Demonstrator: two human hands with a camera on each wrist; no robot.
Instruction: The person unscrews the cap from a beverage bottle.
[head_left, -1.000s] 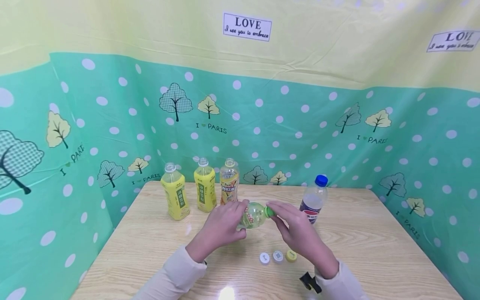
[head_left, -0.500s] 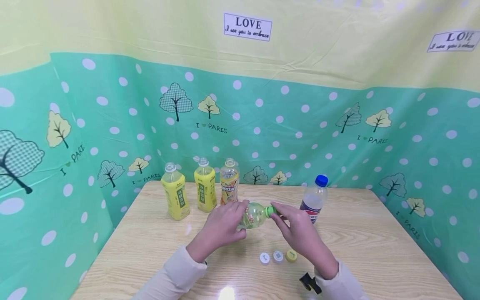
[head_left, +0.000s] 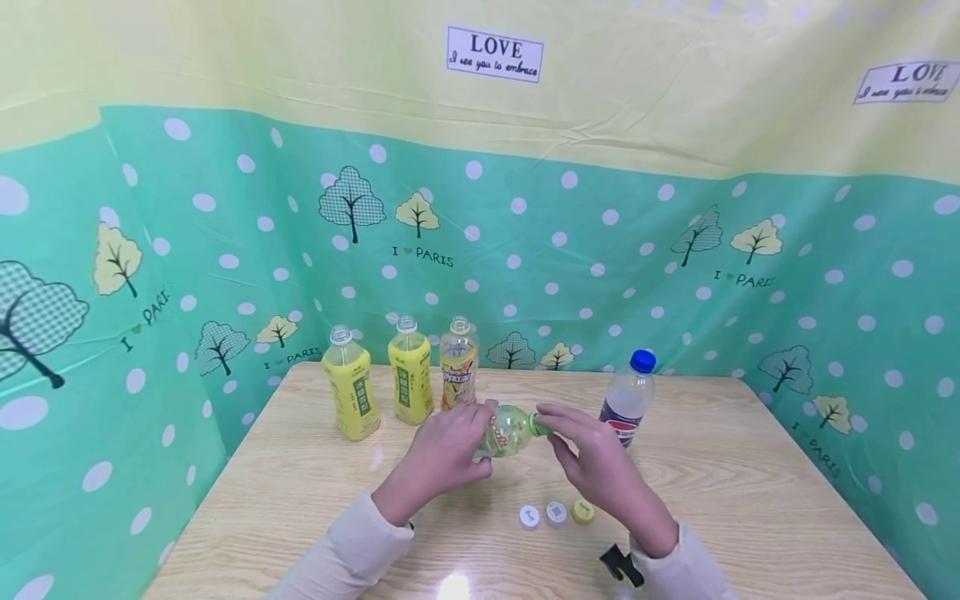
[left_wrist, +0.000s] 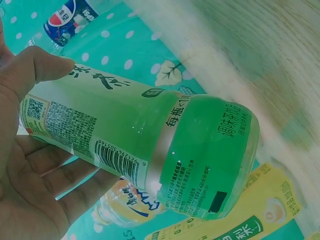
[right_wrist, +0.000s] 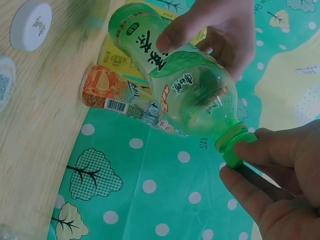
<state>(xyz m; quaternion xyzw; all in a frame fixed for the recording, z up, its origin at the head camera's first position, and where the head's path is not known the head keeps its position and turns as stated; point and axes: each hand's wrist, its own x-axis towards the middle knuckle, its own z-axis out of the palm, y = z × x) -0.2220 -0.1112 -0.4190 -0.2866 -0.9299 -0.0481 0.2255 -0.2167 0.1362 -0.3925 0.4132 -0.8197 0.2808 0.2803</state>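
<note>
My left hand grips a clear plastic bottle with a green tea label, its thumb and fingers around the body. The bottle lies sideways above the table, its base toward the left and its neck to the right. At the neck, the thumb and fingers of my right hand pinch the green cap, as the right wrist view shows. The cap sits at the neck, over a paler green ring. In the left wrist view, the green label and the bottle's base fill the middle.
Two yellow-labelled bottles and an orange-labelled bottle, all uncapped, stand at the back left of the table. A blue-capped bottle stands behind my right hand. In front lie two white caps and a yellow cap.
The fingers of my right hand have shifted around the green cap, bending closer, then extending over it again. The left hand and the bottle have stayed in place.
</note>
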